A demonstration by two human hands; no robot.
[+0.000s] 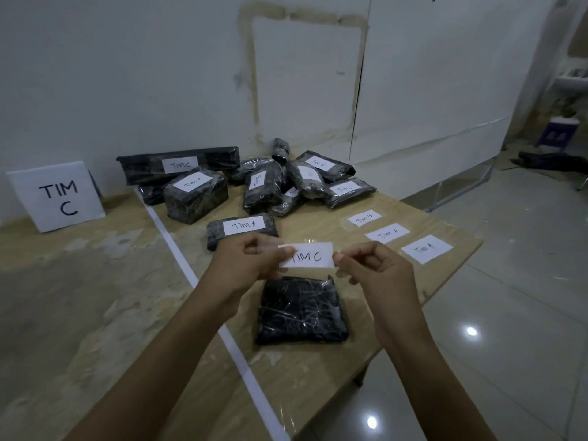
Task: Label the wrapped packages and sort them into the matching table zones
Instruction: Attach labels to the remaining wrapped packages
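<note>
A white paper label reading "TIM C" [307, 255] is stretched between my two hands above the table. My left hand [246, 261] pinches its left end and my right hand [370, 267] pinches its right end. Directly below lies a black wrapped package without a label [300, 310] on the wooden table [318, 377]. A package labelled "TIM A" [241, 230] lies just beyond my left hand. Further back sits a pile of several labelled black packages [254, 179].
A standing white sign "TIM C" [57, 195] marks the left zone, divided off by a white tape line [178, 249]. Three loose labels, "TIM B" [364, 218], "TIM A" [387, 233] and "TIM A" [426, 248], lie at the right edge. Tiled floor lies to the right.
</note>
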